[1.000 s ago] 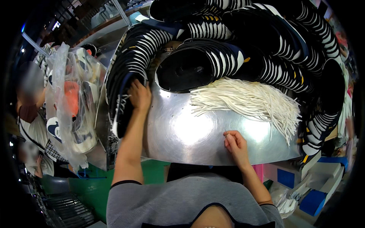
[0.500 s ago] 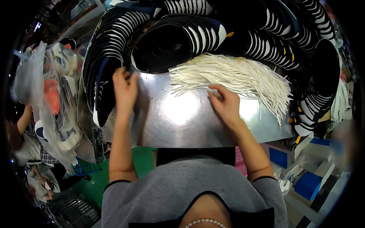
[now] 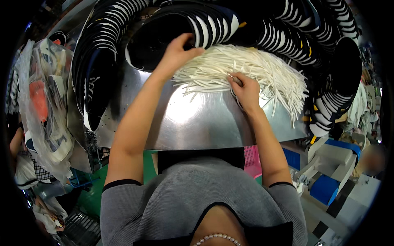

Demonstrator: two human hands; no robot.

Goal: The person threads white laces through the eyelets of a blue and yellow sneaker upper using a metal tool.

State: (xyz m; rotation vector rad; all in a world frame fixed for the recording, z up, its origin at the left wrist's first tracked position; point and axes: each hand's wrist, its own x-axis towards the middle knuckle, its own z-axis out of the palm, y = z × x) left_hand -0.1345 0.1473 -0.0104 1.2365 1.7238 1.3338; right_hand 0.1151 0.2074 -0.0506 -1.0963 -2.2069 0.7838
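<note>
Taking twelve as the far side of the table [image 3: 201,133] and its bare middle as the hub, the left hand [image 3: 178,55] was near 11 o'clock, thumb spread from curled fingers at the edge of the front stack [image 3: 156,39] of black uppers, while the white laces [image 3: 250,65] fanned out at 1 o'clock. The right hand [image 3: 246,92], nearer 2 o'clock, had thumb and forefinger pressed together on a small metal-looking tool [image 3: 237,80] over the near side of the laces. The likeliest trouble seemed to be snagging: the tip sat so close to the loose, crossing strands that a sideways sweep might have dragged several along. The left thumb was just beside the laces too, so a careless pull there could have tangled them. The uppers overlapped in a slanting row, and tugging one from the edge might have made the rest slide. As for what was unclear, the left fingertips were lost against the black, so whether they gripped an upper could not be told. The right palm covered most of the tool, leaving its kind uncertain. The left stack [image 3: 96,86], at 10 o'clock, ran out past the top rim, its far end cut off.
</note>
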